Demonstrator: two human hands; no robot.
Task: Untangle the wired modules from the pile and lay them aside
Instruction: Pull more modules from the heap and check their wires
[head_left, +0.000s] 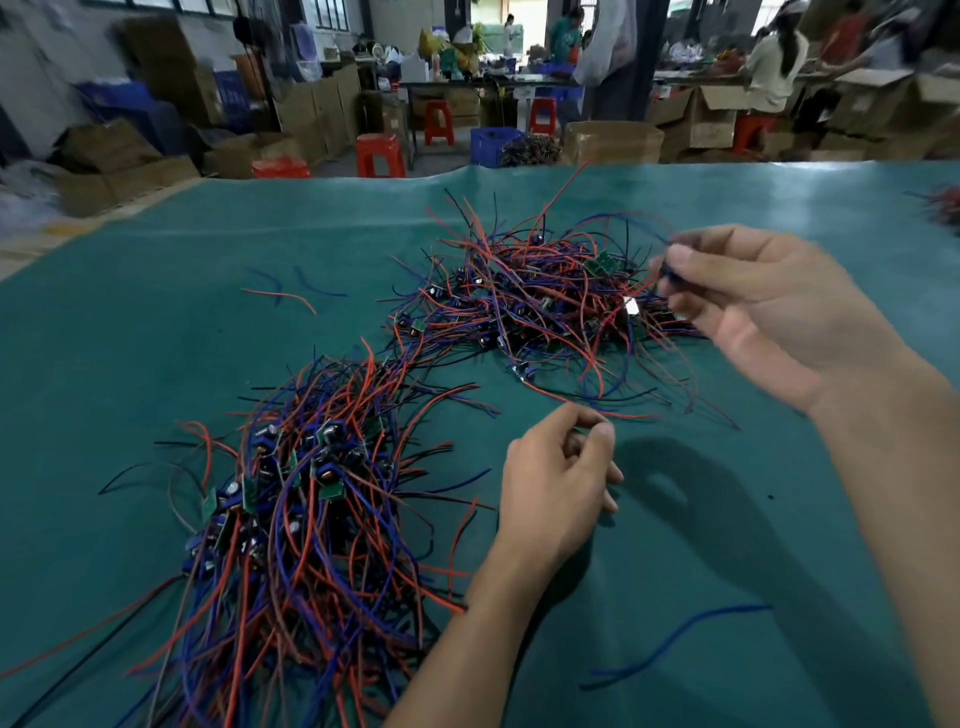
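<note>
Wired modules, tangled lot: small green boards on red, blue and black leads, heaped on the far right of the green mat. The heap lies directly left of the right hand, touching its fingertips; its loose leads fan outward in all directions, with no single long axis to the mass.

Right hand: raised at the heap's right edge, palm turned toward the camera, thumb and forefinger closed in a pinch on a dark wire or module end. Motion blur hides exactly what is pinched. Nearer hand to the heap.

Left hand: lower, near the heap's front edge, back of hand up, fingers curled in toward the thumb. A thin red lead runs to the fingertips; whether it is actually gripped cannot be told.

Second lot: a longer, more aligned bundle at front left, running near-to-far, just left of the left forearm; probably the laid-aside stock.

Judgement: the pinched piece would draw free rightward, away from the heap.

Strays: blue wire at front right.
</note>
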